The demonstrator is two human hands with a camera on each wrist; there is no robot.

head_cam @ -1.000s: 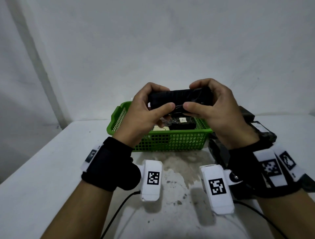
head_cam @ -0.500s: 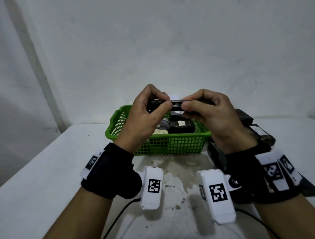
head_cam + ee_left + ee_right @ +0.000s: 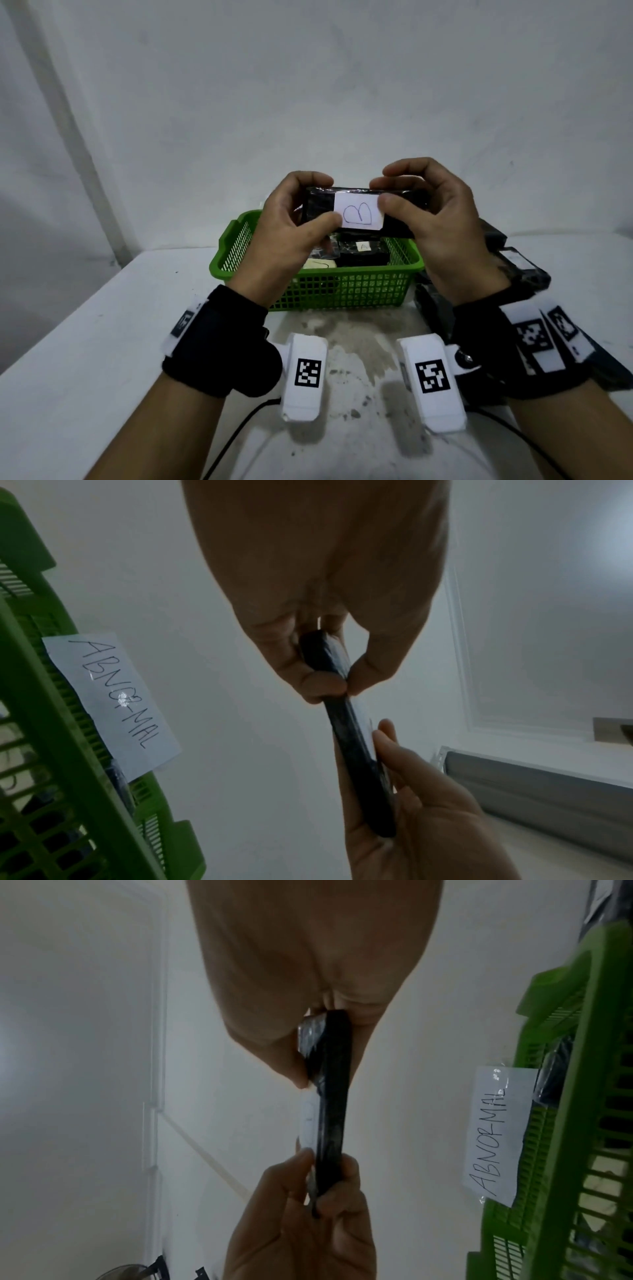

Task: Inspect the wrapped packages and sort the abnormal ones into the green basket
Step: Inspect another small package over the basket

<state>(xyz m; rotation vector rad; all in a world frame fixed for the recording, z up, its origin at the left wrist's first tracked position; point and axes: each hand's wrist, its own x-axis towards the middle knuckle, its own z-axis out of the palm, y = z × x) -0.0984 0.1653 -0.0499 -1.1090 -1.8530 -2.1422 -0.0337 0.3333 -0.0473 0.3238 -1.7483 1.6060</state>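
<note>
Both hands hold up a flat black wrapped package (image 3: 397, 219) above the green basket (image 3: 342, 291). Its white label (image 3: 359, 214) with a hand-drawn mark faces me. My left hand (image 3: 291, 219) pinches its left end, thumb in front and fingers behind. My right hand (image 3: 435, 212) pinches the right end the same way. In the left wrist view the package (image 3: 346, 723) is edge-on between thumb and fingers; in the right wrist view the package (image 3: 330, 1110) looks the same. The basket (image 3: 41, 723) carries a paper tag reading ABNORMAL (image 3: 113, 696), also legible on the tag (image 3: 496, 1134) in the right wrist view.
Several black wrapped packages (image 3: 359, 253) lie inside the basket. More black packages (image 3: 517, 270) are piled on the white table (image 3: 85, 342) to the right of the basket, behind my right wrist. A white wall stands close behind. Cables run along the table's near edge.
The hands have turned the package over from its plain black side through edge-on, so the labelled face now points at me, and raised it slightly.
</note>
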